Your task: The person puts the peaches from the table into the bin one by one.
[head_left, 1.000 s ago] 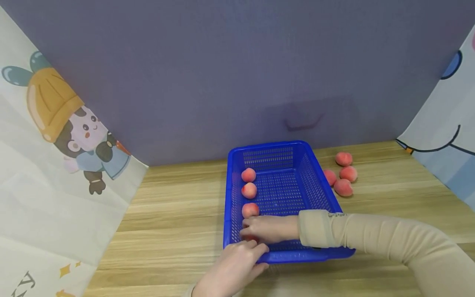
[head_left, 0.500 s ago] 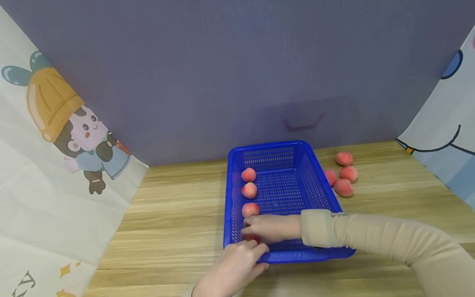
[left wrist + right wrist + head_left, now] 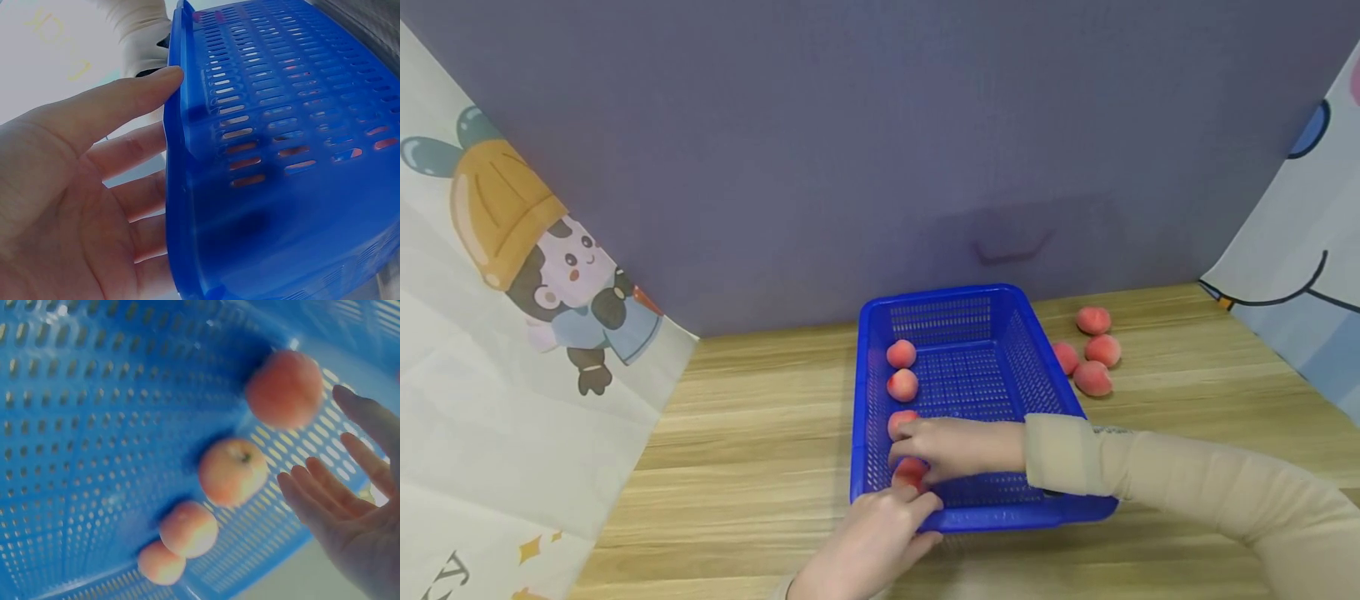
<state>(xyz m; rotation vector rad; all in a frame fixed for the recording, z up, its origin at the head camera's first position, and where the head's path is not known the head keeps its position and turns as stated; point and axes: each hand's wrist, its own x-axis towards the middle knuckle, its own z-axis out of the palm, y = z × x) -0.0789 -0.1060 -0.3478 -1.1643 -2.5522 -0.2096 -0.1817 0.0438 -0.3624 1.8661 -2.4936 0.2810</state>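
Note:
A blue plastic basket [image 3: 1037, 512] stands on the wooden table. Along its left wall several peaches form a row; the nearest peach [image 3: 912, 472] sits in the front left corner. My left hand [image 3: 872, 537] grips the front rim near that corner; in the left wrist view its thumb [image 3: 137, 94] lies on the outside, with the other fingers over the rim. Inside the basket, my right hand [image 3: 951, 450] is above the row, between the nearest peach and the third peach [image 3: 900, 422]. The right wrist view shows its fingers [image 3: 312, 494] spread and apart from the peaches, holding nothing.
Several more peaches [image 3: 1092, 378] lie clustered on the table [image 3: 1195, 383] to the right of the basket. A grey-purple panel [image 3: 850, 167] rises behind it. Printed white sheets [image 3: 497, 400] border the left and right sides.
My right hand has let go of the nearest peach and moved slightly up and right, leaving that peach in the corner. The left hand has stayed on the rim.

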